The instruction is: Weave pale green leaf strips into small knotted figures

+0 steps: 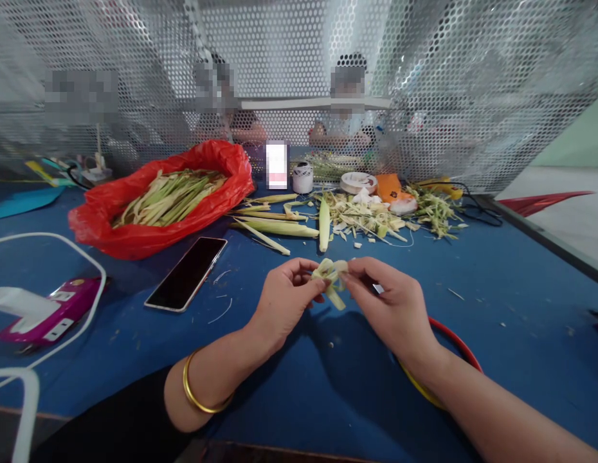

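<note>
A small piece of looped and folded pale green corn husk [330, 272] is held just above the blue table. Its left side is pinched between the thumb and fingers of my left hand [284, 297]. My right hand [388, 302] grips the upper right end of the same husk with thumb and forefinger, so both hands are closed on it. One strip end hangs down between them. Beyond my hands lie whole husk leaves [324, 224] and a heap of husk scraps [366, 215]. My fingertips partly cover the folds.
A red plastic bag [101, 235] full of husk strips stands at left. Nearby are a dark phone [187, 273], a purple power strip [72, 312] and white cable. A red and yellow ring [456, 341] lies under my right forearm. People sit behind the perforated metal screen [289, 71].
</note>
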Available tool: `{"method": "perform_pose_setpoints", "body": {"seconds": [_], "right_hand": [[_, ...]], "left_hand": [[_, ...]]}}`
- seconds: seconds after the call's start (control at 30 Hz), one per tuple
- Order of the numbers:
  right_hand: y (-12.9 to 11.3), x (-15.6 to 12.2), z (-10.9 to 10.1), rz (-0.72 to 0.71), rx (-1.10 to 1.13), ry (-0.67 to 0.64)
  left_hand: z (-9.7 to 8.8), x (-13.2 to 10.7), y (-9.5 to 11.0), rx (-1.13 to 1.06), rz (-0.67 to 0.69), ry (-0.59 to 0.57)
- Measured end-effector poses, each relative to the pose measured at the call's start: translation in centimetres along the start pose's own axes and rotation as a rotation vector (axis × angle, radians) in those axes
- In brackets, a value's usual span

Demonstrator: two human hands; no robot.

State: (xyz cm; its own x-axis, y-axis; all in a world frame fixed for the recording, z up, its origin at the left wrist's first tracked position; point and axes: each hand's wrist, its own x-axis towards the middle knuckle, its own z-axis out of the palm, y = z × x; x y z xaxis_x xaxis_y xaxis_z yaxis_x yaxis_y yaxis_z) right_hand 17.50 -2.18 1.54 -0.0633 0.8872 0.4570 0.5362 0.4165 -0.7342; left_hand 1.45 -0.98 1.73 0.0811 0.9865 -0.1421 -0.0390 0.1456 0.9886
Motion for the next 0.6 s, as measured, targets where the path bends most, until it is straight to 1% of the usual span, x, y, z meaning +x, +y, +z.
{"method": "perform_pose_setpoints", "body": {"seconds": [0.17, 0.23, 0.3, 0.37, 0.43, 0.5, 0.6], "right_hand": [[0.18, -0.28, 0.12, -0.167, -0.370, 0.017], [0.19, -0.31, 0.10, -0.270, -0.521, 0.040], [0.16, -0.29, 0.04, -0.374, -0.623, 0.056], [0.12, -0.20, -0.04, -0.446, -0.657, 0.042], [0.10, -0.08, -0.11, -0.480, -0.646, 0.004], [0.10, 0.03, -0.19, -0.486, -0.618, -0.030], [0.08, 0.09, -0.27, -0.475, -0.566, -0.041]], "left_hand": [[0.15, -0.20, -0.13, 0.009, 0.048, 0.002], [0.23, -0.33, -0.09, 0.032, 0.066, -0.002], [0.32, -0.42, -0.04, 0.063, 0.081, -0.003], [0.41, -0.45, 0.02, 0.105, 0.104, 0.000], [0.47, -0.43, 0.06, 0.145, 0.128, 0.012], [0.49, -0.39, 0.05, 0.165, 0.146, 0.027], [0.41, -0.35, -0.06, 0.166, 0.159, 0.025]]}}
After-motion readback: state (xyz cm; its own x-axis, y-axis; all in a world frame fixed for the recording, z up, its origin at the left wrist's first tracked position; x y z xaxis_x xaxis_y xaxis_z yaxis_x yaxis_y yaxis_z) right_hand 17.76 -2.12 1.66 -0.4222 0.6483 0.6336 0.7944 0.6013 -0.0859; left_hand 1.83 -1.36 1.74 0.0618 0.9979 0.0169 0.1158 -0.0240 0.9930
